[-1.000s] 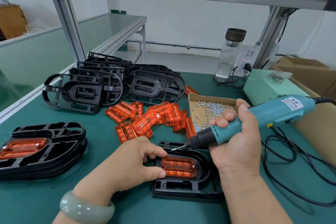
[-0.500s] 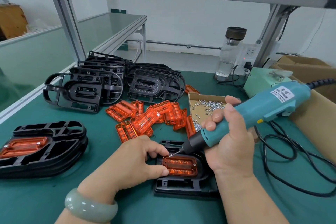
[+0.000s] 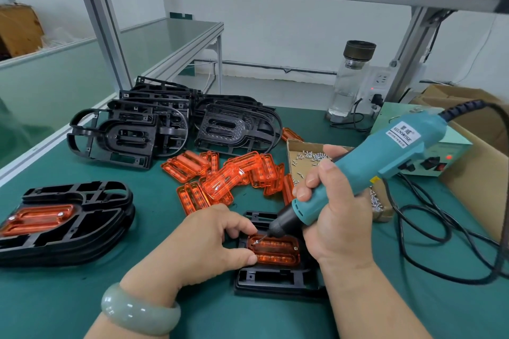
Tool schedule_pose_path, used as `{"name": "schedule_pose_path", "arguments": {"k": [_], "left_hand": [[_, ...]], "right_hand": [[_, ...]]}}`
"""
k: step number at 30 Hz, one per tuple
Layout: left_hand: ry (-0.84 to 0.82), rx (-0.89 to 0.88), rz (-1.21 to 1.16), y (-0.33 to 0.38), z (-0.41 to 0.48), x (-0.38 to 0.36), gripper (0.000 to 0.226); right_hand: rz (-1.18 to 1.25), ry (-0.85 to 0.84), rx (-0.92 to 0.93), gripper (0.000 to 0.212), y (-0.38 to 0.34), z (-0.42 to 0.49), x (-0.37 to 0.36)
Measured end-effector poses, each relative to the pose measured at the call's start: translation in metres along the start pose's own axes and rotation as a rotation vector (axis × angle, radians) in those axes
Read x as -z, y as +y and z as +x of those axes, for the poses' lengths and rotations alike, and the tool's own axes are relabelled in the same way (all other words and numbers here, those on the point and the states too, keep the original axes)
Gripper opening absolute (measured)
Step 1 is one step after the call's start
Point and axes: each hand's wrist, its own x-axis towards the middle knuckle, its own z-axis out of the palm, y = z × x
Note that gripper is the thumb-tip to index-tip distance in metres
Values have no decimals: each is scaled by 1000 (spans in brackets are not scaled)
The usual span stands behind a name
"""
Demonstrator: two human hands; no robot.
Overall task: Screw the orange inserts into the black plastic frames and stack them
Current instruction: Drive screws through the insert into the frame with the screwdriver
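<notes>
The screwdriver (image 3: 366, 168) tip has dropped onto the orange insert (image 3: 275, 252), at its left corner. The right hand (image 3: 338, 215) grips the tool, marked KEENWISE. The left hand (image 3: 203, 239) pinches the insert in its black frame (image 3: 275, 281). One finished stack (image 3: 63, 220) lies at 9 o'clock and loose inserts (image 3: 220, 181) at 12, with bare table (image 3: 154, 228) between.

I get bright, even light from above. Soft shadows lie on the green-matted counter (image 3: 82, 297) just under the fingers (image 3: 237, 257). Beyond the fingers, the translucent orange plastic inserts (image 3: 228, 179) carry small white glints. The grey aluminium posts (image 3: 107, 36) far behind lean and bow toward the edges, and the background there looks soft.
</notes>
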Motion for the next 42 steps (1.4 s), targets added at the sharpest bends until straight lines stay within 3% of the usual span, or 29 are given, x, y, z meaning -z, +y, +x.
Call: {"name": "schedule_pose_path", "arguments": {"k": [8, 16, 22, 26, 30, 38, 42], "left_hand": [[1, -21, 13, 3, -1, 1, 31], [-1, -46, 42, 6, -2, 0, 29], [45, -101, 101, 12, -2, 1, 48], [44, -82, 102, 13, -2, 0, 47], [34, -54, 100, 11, 1, -2, 45], [26, -70, 97, 12, 1, -1, 40], [14, -62, 102, 11, 1, -2, 33]], "right_hand": [[-89, -57, 14, 17, 1, -2, -4], [-196, -365, 53, 23, 5, 2, -19], [-211, -599, -40, 29, 5, 3, -30], [-176, -551, -47, 36, 5, 2, -28], [-131, -476, -34, 30, 6, 3, -24], [-155, -516, -10, 27, 6, 2, -27], [-144, -468, -34, 16, 6, 4, -26]]}}
